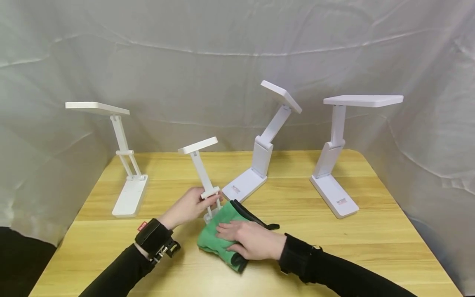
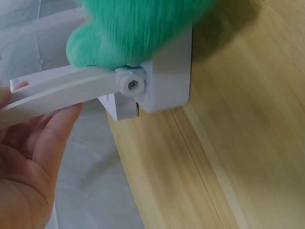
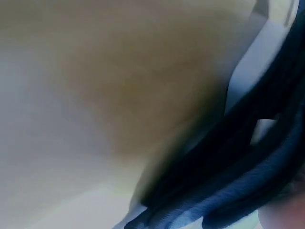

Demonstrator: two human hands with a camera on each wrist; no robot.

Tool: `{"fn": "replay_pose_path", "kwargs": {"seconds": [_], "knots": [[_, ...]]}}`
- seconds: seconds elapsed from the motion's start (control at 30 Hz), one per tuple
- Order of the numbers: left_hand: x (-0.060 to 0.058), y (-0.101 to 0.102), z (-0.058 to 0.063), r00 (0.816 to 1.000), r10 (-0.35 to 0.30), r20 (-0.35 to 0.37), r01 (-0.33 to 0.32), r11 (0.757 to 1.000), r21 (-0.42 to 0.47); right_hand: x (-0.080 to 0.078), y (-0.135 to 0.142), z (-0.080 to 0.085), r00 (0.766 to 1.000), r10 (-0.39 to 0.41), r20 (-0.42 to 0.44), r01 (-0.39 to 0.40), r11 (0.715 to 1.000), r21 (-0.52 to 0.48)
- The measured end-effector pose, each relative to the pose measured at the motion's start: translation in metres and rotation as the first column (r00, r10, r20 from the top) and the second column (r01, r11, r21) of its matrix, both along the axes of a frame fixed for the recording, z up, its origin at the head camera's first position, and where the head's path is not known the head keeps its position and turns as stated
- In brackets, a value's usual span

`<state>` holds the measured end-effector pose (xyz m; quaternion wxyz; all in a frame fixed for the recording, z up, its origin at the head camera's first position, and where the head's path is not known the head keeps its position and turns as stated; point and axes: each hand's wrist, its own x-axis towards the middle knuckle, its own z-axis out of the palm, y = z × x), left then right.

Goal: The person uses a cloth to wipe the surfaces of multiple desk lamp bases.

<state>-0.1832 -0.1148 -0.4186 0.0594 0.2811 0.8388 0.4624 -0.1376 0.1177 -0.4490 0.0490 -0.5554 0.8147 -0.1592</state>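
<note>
Left lamp [image 1: 130,197] is standing, left hand [image 1: 188,208] is pinching front lamp [image 1: 201,171] by its arm over mid-table [image 1: 371,247], green cloth [image 1: 212,240] is overlapping its base, right hand [image 1: 256,240] is pressing cloth, fingers extended, back lamp [image 1: 262,157] and right lamp [image 1: 327,159] are standing beyond.

Markings noted, no wording legible from where I stood. One: small reddish print on the base of the back middle lamp [image 1: 262,159], too fine to read. Two: similar print on the base of the far-right lamp [image 1: 328,159], likewise unreadable. Three: red tag [image 1: 142,226] on the person's left wristband [image 1: 152,237], its pale characters blurred.
</note>
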Motion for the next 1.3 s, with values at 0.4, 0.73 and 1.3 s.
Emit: {"fn": "replay_pose_path", "kwargs": {"seconds": [0.4,0.73,1.3], "knots": [[-0.008,0.006,0.016,0.972,0.086,0.217,-0.142,0.956,0.255,0.007,0.017,-0.004,0.996,-0.01,0.093,0.012,1.0,-0.029],[0.005,0.011,0.036,0.972,0.16,0.172,-0.188,0.968,0.168,-0.001,-0.015,0.003,0.999,-0.041,-0.027,0.042,0.999,0.015],[-0.006,0.008,0.014,0.967,0.166,0.191,-0.201,0.963,0.181,-0.009,-0.013,0.001,0.997,-0.079,-0.016,0.079,0.997,-0.027]]}}
